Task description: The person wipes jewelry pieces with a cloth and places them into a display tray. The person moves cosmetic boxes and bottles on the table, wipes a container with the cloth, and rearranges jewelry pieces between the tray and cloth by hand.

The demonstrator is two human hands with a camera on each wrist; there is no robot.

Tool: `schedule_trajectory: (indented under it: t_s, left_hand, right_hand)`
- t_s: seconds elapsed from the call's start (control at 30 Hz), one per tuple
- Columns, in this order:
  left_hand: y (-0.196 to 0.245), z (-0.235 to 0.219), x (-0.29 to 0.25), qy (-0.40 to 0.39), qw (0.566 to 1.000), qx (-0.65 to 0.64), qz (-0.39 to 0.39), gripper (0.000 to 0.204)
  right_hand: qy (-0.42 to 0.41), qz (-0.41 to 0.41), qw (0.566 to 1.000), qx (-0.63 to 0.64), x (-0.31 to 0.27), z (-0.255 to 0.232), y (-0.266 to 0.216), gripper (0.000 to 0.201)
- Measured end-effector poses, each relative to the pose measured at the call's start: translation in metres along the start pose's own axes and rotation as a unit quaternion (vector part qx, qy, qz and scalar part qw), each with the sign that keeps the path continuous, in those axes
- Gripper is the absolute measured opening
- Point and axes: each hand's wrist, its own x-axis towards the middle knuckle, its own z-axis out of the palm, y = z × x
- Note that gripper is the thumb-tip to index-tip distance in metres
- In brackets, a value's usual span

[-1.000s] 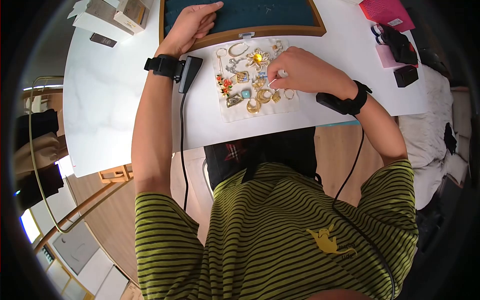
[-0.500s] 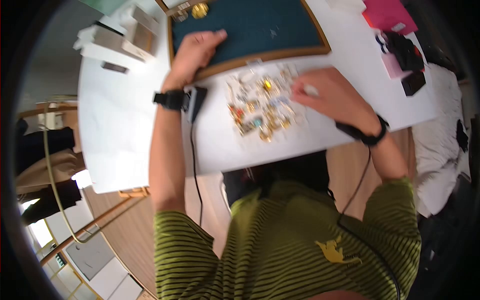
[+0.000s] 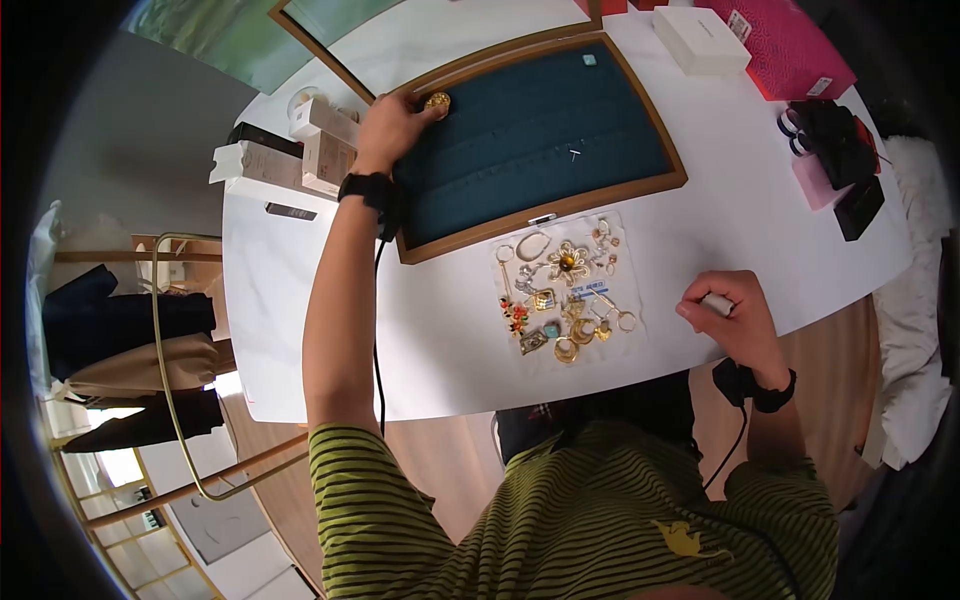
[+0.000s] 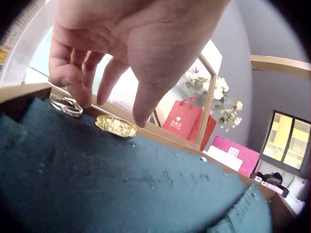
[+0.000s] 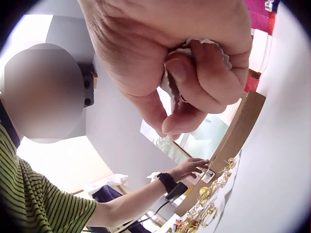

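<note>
My left hand reaches over the far left corner of a wooden jewellery box lined with dark teal cloth. Its fingers point down, parted, in the left wrist view. The thumb tip hangs right beside a round gold jewellery piece set in the lining. Just under the other fingertips sits a silvery banded piece. Low over the table on the right, my right hand curls round a crumpled white tissue-like wad. Between that hand and the box lies assorted jewellery, including a gold flower brooch, on a clear sheet.
A small pale blue piece and a tiny silver pin lie in the box. Its lid frame stands raised behind. White cartons flank the box on the left; a pink bag and black items are at right.
The view has tipped up to show the whole box. My left hand has gone from its near left side to the far left corner. My right hand has drawn away rightward from the jewellery.
</note>
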Motion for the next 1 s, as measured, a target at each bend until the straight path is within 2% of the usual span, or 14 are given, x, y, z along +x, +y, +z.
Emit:
schedule_trajectory:
  t_s: [0.07, 0.13, 0.27, 0.37, 0.43, 0.47, 0.53, 0.6, 0.67, 0.73, 0.77, 0.8, 0.87, 1.0]
  left_hand:
    - [0.007, 0.009, 0.005, -0.013, 1.0, -0.004, -0.007, 0.054]
    - [0.023, 0.012, 0.002, 0.022, 0.998, 0.06, -0.022, 0.057]
    - [0.023, 0.015, 0.007, 0.024, 0.996, 0.085, -0.021, 0.052]
    - [0.022, 0.008, 0.007, 0.008, 0.998, 0.055, -0.032, 0.047]
    - [0.009, 0.007, 0.008, 0.04, 0.999, -0.012, 0.004, 0.045]
    - [0.002, 0.008, 0.01, 0.032, 0.996, -0.088, -0.011, 0.044]
    - [0.023, -0.02, -0.016, -0.037, 0.964, -0.262, -0.016, 0.043]
    - [0.038, -0.032, -0.042, -0.056, 0.895, -0.442, 0.031, 0.039]
    - [0.059, -0.046, -0.071, -0.105, 0.86, -0.499, 0.01, 0.042]
    - [0.091, -0.056, -0.116, -0.128, 0.859, -0.494, 0.045, 0.041]
    - [0.1, -0.055, -0.133, -0.165, 0.854, -0.491, 0.054, 0.041]
    - [0.111, -0.047, -0.151, -0.162, 0.823, -0.536, 0.094, 0.036]
    - [0.129, -0.038, -0.182, -0.238, 0.804, -0.541, 0.07, 0.043]
    - [0.148, 0.002, -0.217, -0.245, 0.834, -0.475, 0.138, 0.054]
  right_hand:
    - [0.0, -0.001, 1.0, 0.016, 0.0, 0.001, 0.004, 0.008]
    - [0.004, -0.015, 1.0, 0.021, -0.001, 0.004, 0.006, 0.007]
    - [-0.002, -0.006, 1.0, 0.03, -0.003, 0.005, 0.009, 0.007]
    - [-0.01, 0.005, 0.999, 0.048, -0.005, 0.007, 0.01, 0.008]
    - [0.003, -0.022, 0.999, 0.024, -0.006, 0.01, 0.013, 0.009]
    - [0.0, -0.011, 1.0, 0.026, -0.007, 0.012, 0.013, 0.009]
    - [-0.002, -0.015, 0.999, 0.039, -0.008, 0.015, 0.01, 0.01]
    - [-0.013, 0.003, 0.999, 0.032, -0.011, 0.016, 0.009, 0.009]
    - [-0.003, -0.022, 0.998, 0.051, -0.012, 0.017, 0.009, 0.009]
    - [-0.021, 0.013, 0.998, 0.049, -0.011, 0.018, 0.005, 0.007]
    - [-0.006, -0.019, 0.999, 0.05, -0.01, 0.022, 0.003, 0.006]
    - [0.008, -0.05, 0.997, 0.05, -0.009, 0.026, 0.001, 0.01]
    - [0.005, -0.054, 0.997, 0.045, -0.005, 0.032, -0.005, 0.018]
    - [-0.013, -0.077, 0.996, 0.053, 0.003, 0.042, 0.002, 0.037]
